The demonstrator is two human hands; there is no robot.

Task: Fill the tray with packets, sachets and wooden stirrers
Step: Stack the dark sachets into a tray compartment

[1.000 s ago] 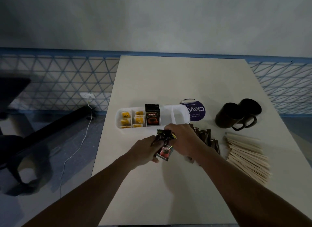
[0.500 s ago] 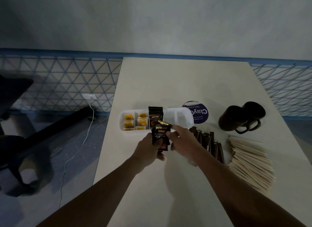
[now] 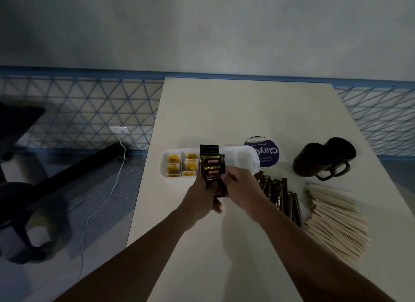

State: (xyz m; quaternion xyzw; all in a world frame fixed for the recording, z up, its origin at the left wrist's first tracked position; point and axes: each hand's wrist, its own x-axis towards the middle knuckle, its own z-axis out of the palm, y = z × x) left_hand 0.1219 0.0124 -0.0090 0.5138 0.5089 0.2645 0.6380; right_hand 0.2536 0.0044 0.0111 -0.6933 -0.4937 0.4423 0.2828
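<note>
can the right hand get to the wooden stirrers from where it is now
Probably yes: the right hand sits just left of the wooden stirrers, with only flat sachets lying between, though its fingers are busy on the coffee packets.

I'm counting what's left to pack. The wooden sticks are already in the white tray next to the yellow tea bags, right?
Not quite. The head view shows the wooden stirrers still piled on the table, right of the hands. The white tray does hold the yellow tea bags.
</note>
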